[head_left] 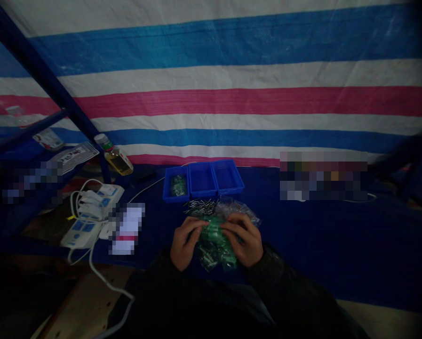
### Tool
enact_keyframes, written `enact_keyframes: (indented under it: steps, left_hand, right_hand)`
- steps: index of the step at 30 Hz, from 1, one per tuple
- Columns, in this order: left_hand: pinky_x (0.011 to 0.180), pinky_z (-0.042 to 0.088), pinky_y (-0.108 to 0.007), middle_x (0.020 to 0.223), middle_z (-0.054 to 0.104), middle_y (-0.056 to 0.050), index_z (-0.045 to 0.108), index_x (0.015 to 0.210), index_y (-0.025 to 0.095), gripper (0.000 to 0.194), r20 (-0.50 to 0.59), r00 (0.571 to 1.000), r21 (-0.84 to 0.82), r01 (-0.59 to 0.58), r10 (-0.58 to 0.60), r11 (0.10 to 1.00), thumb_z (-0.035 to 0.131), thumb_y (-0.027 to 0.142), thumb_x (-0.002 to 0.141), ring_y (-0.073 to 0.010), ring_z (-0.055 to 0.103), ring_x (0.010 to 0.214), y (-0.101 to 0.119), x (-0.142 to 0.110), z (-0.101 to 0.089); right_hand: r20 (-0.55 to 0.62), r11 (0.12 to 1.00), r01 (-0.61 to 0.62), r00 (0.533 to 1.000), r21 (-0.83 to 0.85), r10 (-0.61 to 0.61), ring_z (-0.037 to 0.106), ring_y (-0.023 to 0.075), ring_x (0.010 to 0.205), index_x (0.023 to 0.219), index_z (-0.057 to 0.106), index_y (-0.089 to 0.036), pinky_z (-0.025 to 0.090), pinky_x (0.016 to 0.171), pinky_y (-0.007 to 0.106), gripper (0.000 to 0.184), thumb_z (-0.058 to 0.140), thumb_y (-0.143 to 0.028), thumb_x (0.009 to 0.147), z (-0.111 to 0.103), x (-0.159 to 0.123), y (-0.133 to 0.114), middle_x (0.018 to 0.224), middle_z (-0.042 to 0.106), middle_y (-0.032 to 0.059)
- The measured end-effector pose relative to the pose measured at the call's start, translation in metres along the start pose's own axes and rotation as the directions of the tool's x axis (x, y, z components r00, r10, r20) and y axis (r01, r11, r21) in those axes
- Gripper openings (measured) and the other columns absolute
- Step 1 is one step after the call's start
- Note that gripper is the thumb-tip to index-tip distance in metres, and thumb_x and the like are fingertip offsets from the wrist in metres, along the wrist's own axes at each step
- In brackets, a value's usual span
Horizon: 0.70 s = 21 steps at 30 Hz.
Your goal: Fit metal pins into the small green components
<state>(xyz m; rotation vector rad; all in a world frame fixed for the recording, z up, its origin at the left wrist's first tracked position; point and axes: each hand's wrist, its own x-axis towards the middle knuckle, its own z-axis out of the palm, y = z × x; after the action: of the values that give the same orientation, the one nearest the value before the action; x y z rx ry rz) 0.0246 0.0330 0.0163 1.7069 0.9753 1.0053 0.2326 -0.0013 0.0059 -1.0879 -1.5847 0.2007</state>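
Note:
My left hand (185,244) and my right hand (245,239) face each other over a small heap at the blue table's front. Between them lies a green-tinted plastic bag (212,230), its upper part pinched by the fingers of both hands. More green bags (211,258) lie below it, with small pale parts showing through the film. Just beyond my fingers is a loose pile of thin metal pins or screws (201,206); their exact kind is too small to tell. Clear plastic bags (244,212) lie behind my right hand.
Three joined blue trays (202,180) stand behind the heap; a green bag (178,185) sits in the left one. To the left are power strips (80,233) with cables, a blurred phone-like thing (128,230) and a bottle (117,157). A striped tarp (232,101) hangs behind.

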Motion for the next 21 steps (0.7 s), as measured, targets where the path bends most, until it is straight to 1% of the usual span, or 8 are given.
enact_keyframes:
  steps: [3,6,9,11,13,16,19,21]
  left_hand:
    - [0.083,0.049,-0.034,0.101,0.066,-0.009,0.078,0.111,0.021,0.029,0.0,1.0,-0.006,-0.026,0.026,1.0,0.054,0.034,0.101,-0.0231,0.064,0.095,-0.0024,0.0006,-0.0004]
    - [0.085,0.048,-0.036,0.097,0.068,-0.009,0.077,0.108,0.021,0.022,-0.01,0.997,0.023,-0.08,0.08,0.997,0.063,0.031,0.096,-0.0239,0.062,0.095,-0.0031,0.0019,-0.0004]
    - [0.078,0.048,-0.034,0.086,0.066,-0.007,0.078,0.097,0.019,0.015,-0.025,0.993,0.073,-0.112,0.114,0.991,0.068,0.029,0.092,-0.0219,0.061,0.084,-0.0018,0.0028,-0.0003]
    - [0.074,0.048,-0.033,0.088,0.065,-0.007,0.076,0.091,0.018,0.014,-0.04,0.993,0.091,-0.11,0.114,0.99,0.07,0.03,0.091,-0.0201,0.06,0.08,-0.0008,0.0028,0.0]
    - [0.075,0.049,-0.033,0.093,0.065,-0.008,0.074,0.089,0.017,0.013,-0.048,0.992,0.091,-0.108,0.113,0.99,0.07,0.03,0.09,-0.0202,0.061,0.083,-0.0013,0.0019,0.0007]
    - [0.077,0.05,-0.031,0.09,0.066,-0.005,0.069,0.093,0.018,0.013,-0.073,0.996,0.045,-0.057,0.06,0.997,0.07,0.03,0.09,-0.0195,0.063,0.084,-0.0052,-0.0001,0.0028]
    - [0.075,0.05,-0.028,0.084,0.065,-0.001,0.063,0.097,0.019,0.018,-0.134,0.991,-0.038,0.025,-0.029,0.999,0.073,0.03,0.088,-0.0171,0.063,0.079,-0.0095,-0.0015,0.0048]
    - [0.077,0.05,-0.028,0.084,0.066,-0.001,0.064,0.093,0.019,0.016,-0.134,0.99,-0.045,0.033,-0.039,0.998,0.074,0.03,0.088,-0.0172,0.064,0.08,-0.0102,-0.0014,0.0051]
  right_hand:
    - [0.015,1.0,0.026,1.0,0.016,-0.026,0.069,0.0216,0.089,0.1,0.076,-0.022,0.059,0.077,0.037,0.016,0.064,-0.014,0.094,0.0003,0.0006,0.0012,0.1,0.07,0.0093]
    - [0.038,0.998,0.053,0.998,0.046,-0.055,0.07,0.0208,0.084,0.1,0.074,-0.022,0.058,0.077,0.037,0.016,0.064,-0.011,0.093,0.0015,0.0017,0.0022,0.093,0.074,0.007]
    - [0.05,0.997,0.047,0.997,0.062,-0.05,0.069,0.0193,0.075,0.101,0.071,-0.022,0.057,0.071,0.035,0.014,0.064,-0.012,0.094,0.0033,0.001,0.0029,0.086,0.074,0.0052]
    - [0.036,0.998,0.013,0.999,0.066,-0.015,0.067,0.0178,0.068,0.102,0.069,-0.022,0.056,0.064,0.032,0.012,0.065,-0.015,0.093,0.0044,-0.0006,0.0036,0.082,0.073,0.0043]
    - [0.017,0.998,-0.01,1.0,0.067,0.009,0.064,0.017,0.064,0.101,0.068,-0.022,0.055,0.06,0.031,0.01,0.066,-0.017,0.093,0.0052,-0.0019,0.0041,0.078,0.071,0.0035]
    - [0.047,0.997,0.03,0.998,0.072,-0.034,0.066,0.018,0.067,0.101,0.069,-0.022,0.055,0.063,0.032,0.012,0.064,-0.015,0.094,0.0047,-0.0016,0.0035,0.078,0.071,0.0039]
    - [0.096,0.994,0.063,0.993,0.084,-0.071,0.07,0.0199,0.076,0.111,0.071,-0.023,0.058,0.071,0.035,0.023,0.061,-0.011,0.094,0.0017,0.001,0.0014,0.089,0.075,0.0062]
    - [0.117,0.993,0.068,0.99,0.096,-0.079,0.072,0.0211,0.084,0.119,0.07,-0.024,0.059,0.077,0.037,0.031,0.059,-0.008,0.094,-0.001,0.0027,0.0002,0.098,0.076,0.0072]
